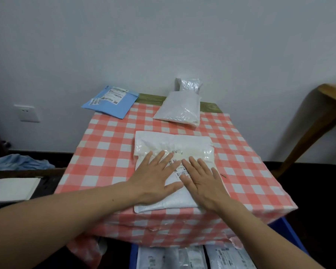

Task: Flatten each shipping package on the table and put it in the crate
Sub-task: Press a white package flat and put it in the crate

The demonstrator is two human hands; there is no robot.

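Checked tablecloth (pixel 105 152) spreads under both hands, its near edge hanging below the wrists. On it the white shipping package (pixel 173 146) lies pinned beneath the left hand (pixel 153 177) and right hand (pixel 202 181), both palm-down with fingers straight, grasping nothing. The blue crate (pixel 288 232) sits below the wrists, holding other packages. Pressing this close to the table edge could drag package and loose cloth off together. Beyond the fingertips lie a bubble mailer (pixel 178 109) and a blue mailer (pixel 111 101), the latter overhanging its corner.

White wall socket (pixel 26 113) at left, crumpled blue cloth (pixel 17 162) below it, wooden furniture leg (pixel 316 135) at right
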